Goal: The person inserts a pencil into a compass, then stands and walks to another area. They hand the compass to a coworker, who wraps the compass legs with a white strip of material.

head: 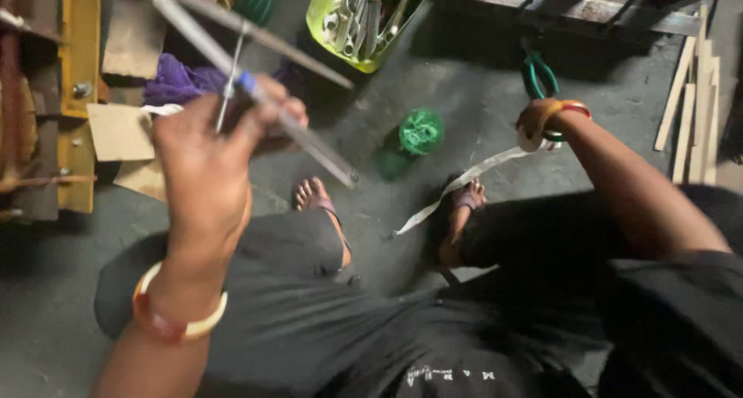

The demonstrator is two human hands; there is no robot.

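Floor: grey concrete [495, 111], dim, filling the frame behind both knees.
Yellow frame: tall painted metal upright [80, 73] at left edge, bolted.
Tool tub: lime-green plastic bin [333, 15] at top centre, crammed with spanners.
Cardboard: plain tan pieces [118, 131], blank, centre left.
Metal rods: long grey bundle [302, 135] running from top left toward centre, with a blue band.
Left hand: [205, 154] centre left, clenched around the metal rods.
Right hand: [542, 119] upper right, mostly hidden behind wrist; grip impossible to tell; pale strip [464, 183] trailing from it.
Twine spool: green [421, 131], centre floor.
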